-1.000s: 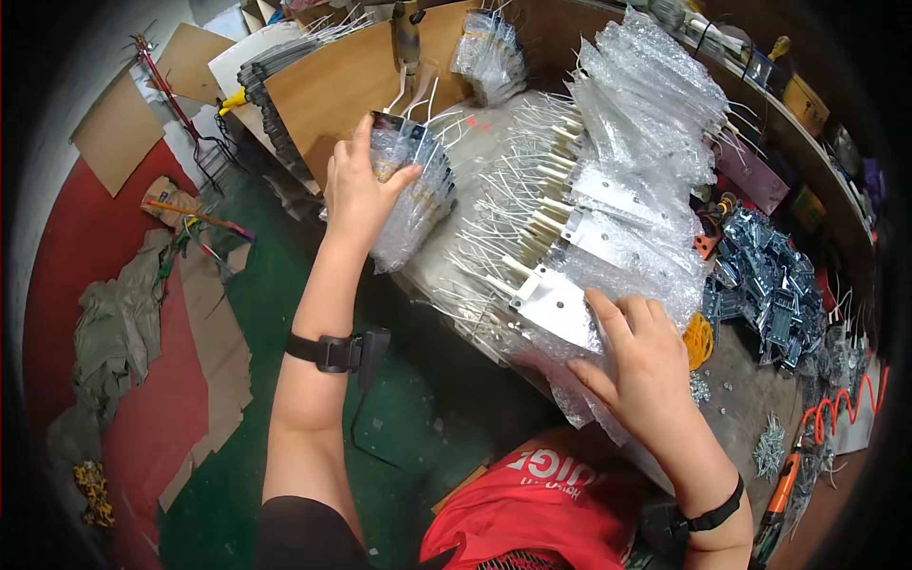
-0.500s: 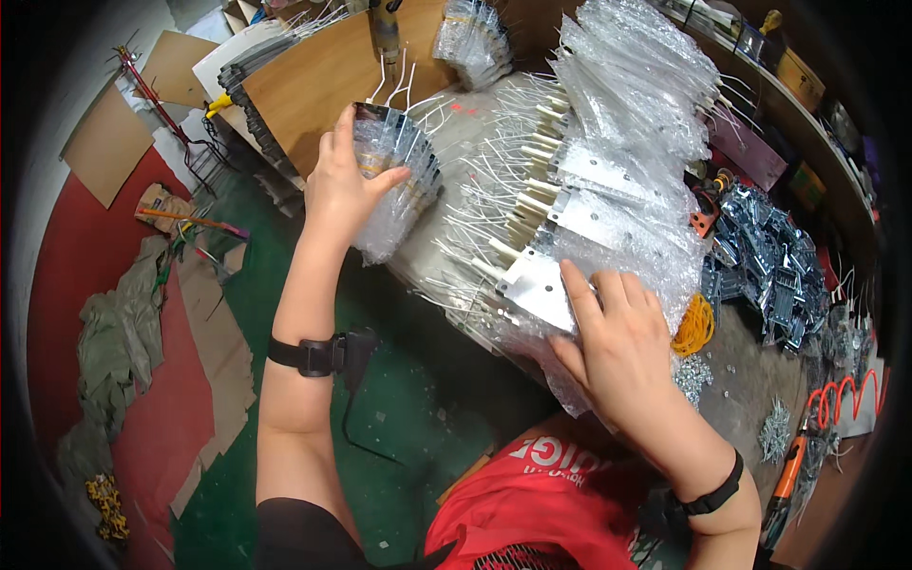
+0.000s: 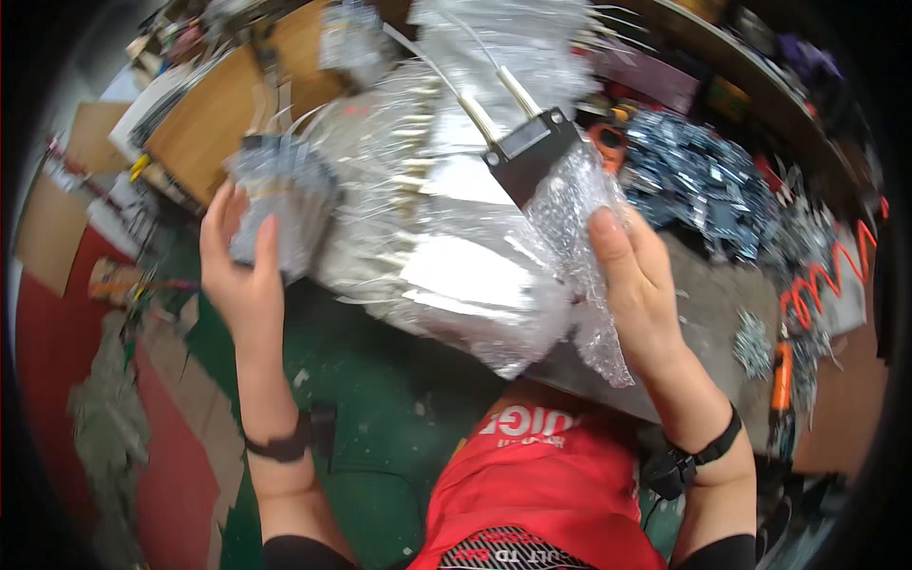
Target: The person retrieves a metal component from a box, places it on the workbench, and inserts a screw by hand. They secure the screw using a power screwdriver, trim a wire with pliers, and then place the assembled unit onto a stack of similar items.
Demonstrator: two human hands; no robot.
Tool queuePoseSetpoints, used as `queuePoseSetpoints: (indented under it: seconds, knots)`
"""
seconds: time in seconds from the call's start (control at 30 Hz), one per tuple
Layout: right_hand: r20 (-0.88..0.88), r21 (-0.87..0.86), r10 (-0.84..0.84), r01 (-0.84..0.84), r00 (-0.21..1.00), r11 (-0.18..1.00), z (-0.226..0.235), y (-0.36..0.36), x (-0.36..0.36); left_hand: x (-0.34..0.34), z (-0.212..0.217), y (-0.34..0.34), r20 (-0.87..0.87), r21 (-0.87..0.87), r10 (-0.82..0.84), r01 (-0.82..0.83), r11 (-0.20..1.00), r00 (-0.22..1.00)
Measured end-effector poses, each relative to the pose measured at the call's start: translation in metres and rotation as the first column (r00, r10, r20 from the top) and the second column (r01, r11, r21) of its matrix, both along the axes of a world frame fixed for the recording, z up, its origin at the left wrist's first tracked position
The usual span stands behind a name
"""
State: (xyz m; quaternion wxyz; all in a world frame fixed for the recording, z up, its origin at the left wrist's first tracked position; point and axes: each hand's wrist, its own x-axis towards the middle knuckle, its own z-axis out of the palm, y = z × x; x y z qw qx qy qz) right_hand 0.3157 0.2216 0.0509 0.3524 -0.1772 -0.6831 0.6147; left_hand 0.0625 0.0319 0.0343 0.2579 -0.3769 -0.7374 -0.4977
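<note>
My right hand (image 3: 635,290) is closed on a bubble-wrapped plate (image 3: 530,147), thumb on top of the wrap. Its dark flat end with corner holes sticks out of the wrap, and two white-sleeved leads rise from it. Below lies a long row of similar bubble-wrapped plates (image 3: 475,275), white leads pointing left. At the table's left edge stands a bundle of wrapped plates (image 3: 294,199). My left hand (image 3: 242,271) is beside this bundle, fingers and thumb apart; whether it touches the wrap is blurred.
A heap of shiny metal parts (image 3: 689,176) lies at the right, with a pile of small screws (image 3: 752,344) nearer me. An orange-handled tool (image 3: 782,380) hangs on a red coiled hose (image 3: 807,294). Another wrapped bundle (image 3: 353,43) stands at the back by a wooden board (image 3: 204,119).
My right hand has lifted a wrapped plate off the row. My left hand has let go of the bundle's top and sits lower beside it. The whole view has shifted.
</note>
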Motion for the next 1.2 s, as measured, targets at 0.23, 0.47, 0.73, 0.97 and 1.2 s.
queuePoseSetpoints:
  seconds: [0.23, 0.47, 0.73, 0.97, 1.2]
  knots:
    - [-0.025, -0.204, -0.001, -0.004, 1.0, 0.979, -0.009, -0.032, 0.068, 0.185, -0.013, 0.073, 0.427, 0.551, -0.881, 0.714, 0.432, 0.204]
    - [0.433, 0.254, 0.15, -0.28, 0.889, 0.926, -0.017, 0.007, 0.162, 0.258, -0.003, 0.12, 0.585, 0.627, -0.781, 0.733, 0.265, -0.218]
    - [0.431, 0.427, -0.442, 0.254, 0.787, 0.868, -0.032, 0.141, 0.214, 0.283, -0.043, 0.149, 0.777, 0.615, -0.467, 0.668, 0.419, -0.422]
    - [0.003, 0.99, -0.801, 0.111, 0.598, 0.086, -0.065, 0.222, 0.173, 0.276, -0.056, 0.164, 0.675, 0.705, -0.25, 0.505, 0.498, -0.694]
    - [0.383, 0.469, -0.418, 0.216, 0.824, 0.857, 0.002, 0.153, 0.226, 0.27, -0.051, 0.167, 0.785, 0.6, -0.275, 0.569, 0.563, -0.555]
